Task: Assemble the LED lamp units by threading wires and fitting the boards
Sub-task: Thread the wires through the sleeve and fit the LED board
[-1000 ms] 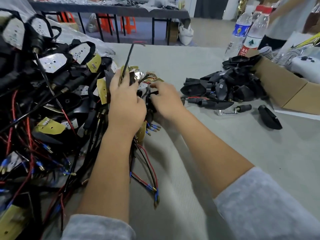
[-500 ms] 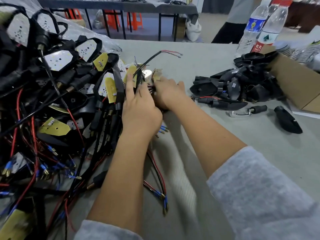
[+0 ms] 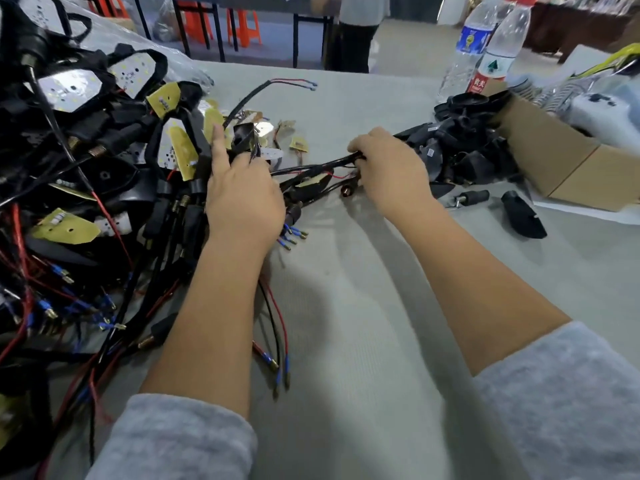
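My left hand [image 3: 242, 199] rests at the edge of a big tangle of assembled lamp units [image 3: 97, 174], index finger straight, the other fingers curled round a black lamp housing [image 3: 242, 138] and its wires. My right hand [image 3: 391, 168] grips a black sleeved cable [image 3: 311, 166] that runs leftward to my left hand. A yellow LED board [image 3: 313, 180] lies under that cable. Loose small boards [image 3: 299, 143] lie just beyond. Red and black wires with blue terminals [image 3: 280, 362] trail toward me.
A heap of empty black housings [image 3: 460, 140] lies at right beside a cardboard box [image 3: 561, 161]. Two water bottles [image 3: 485, 46] stand behind it. A single black housing [image 3: 523, 213] and a small black part [image 3: 472, 195] lie on the grey table [image 3: 363, 306]. A person stands at the far side.
My right hand has moved away from the left hand to the right, drawing the black cable out between them. The left hand stays at the pile.
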